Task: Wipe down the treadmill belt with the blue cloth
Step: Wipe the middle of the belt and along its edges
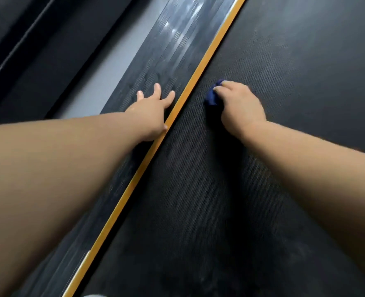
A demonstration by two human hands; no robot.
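The black textured treadmill belt (252, 189) fills the middle and right of the head view. My right hand (239, 106) presses a bunched dark blue cloth (212, 96) onto the belt, close to its left edge; most of the cloth is hidden under the fingers. My left hand (151, 108) lies flat with fingers spread on the ribbed side rail (156, 67), left of the belt, holding nothing.
An orange strip (203, 67) runs diagonally between the side rail and the belt. Left of the rail lies a grey floor band (104, 76) and dark framing (27, 46). Dusty pale patches show on the belt at the upper right and lower right.
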